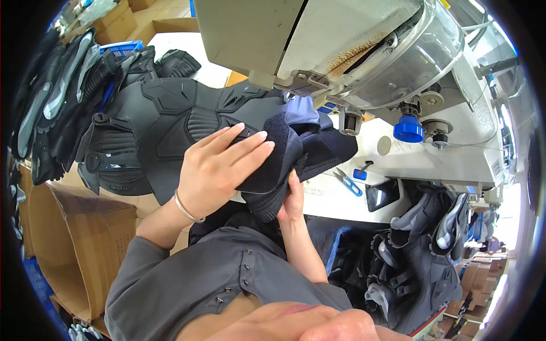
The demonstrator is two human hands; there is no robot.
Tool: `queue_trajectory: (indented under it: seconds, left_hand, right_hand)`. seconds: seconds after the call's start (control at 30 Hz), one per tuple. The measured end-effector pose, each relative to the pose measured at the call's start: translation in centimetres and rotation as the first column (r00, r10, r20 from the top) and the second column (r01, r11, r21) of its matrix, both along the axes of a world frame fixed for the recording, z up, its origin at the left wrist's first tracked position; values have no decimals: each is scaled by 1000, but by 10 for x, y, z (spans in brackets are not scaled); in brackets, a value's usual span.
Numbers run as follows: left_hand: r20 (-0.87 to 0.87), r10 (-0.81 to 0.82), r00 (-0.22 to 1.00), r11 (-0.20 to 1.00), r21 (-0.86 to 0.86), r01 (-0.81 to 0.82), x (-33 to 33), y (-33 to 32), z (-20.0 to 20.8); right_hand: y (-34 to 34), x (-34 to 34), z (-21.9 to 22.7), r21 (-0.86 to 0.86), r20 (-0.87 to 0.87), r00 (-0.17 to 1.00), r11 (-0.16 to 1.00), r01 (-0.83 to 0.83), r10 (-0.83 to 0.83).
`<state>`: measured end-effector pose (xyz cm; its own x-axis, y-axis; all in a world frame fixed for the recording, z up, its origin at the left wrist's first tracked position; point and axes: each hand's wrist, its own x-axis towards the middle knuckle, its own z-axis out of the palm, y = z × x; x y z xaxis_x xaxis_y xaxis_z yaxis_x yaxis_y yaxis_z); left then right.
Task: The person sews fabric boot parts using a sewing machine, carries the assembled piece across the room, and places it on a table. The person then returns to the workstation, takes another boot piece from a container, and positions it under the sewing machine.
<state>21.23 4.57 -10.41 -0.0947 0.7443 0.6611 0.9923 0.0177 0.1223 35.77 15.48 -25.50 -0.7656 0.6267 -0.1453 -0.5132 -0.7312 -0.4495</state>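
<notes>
A black moulded protective vest [162, 122] with raised padded panels lies across the white sewing table [327, 202], its near part draped towards my lap. My left hand [213, 165] rests on it from above, fingers stretched out and nearly together, pressing on the black fabric. Just right of those fingertips, a soft dark flap [276, 142] with a ribbed edge is folded up. My right hand [292, 199] grips that edge from below, thumb on top; its other fingers are mostly hidden behind the fabric. Above the flap hangs the head of a sewing machine [341, 51], and the needle area is hard to make out.
Blue-handled thread snips [350, 183] and a dark phone-like device [383, 195] lie right of my hands. Stacks of similar black and grey padded pieces stand at left [48, 105] and lower right [406, 267]. An open cardboard box [79, 244] is at lower left.
</notes>
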Motion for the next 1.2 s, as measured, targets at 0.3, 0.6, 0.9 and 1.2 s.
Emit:
queue_trajectory:
  seconds: [0.3,0.6,0.9,1.2]
  left_hand:
    - [-219,14,976,998,-61,-28,4,-1,3]
    - [-207,14,978,996,-78,-30,5,1,0]
    - [-154,66,986,996,-54,-75,14,4,-4]
    - [-125,64,990,996,-49,-70,12,4,-6]
  right_hand:
    - [-2,-1,-11,-129,-181,965,968,-213,188]
    - [-1,-1,0,-202,-215,954,946,-255,211]
    - [19,17,-5,-50,-22,970,969,-243,242]
    - [25,21,-4,33,65,975,976,-215,213]
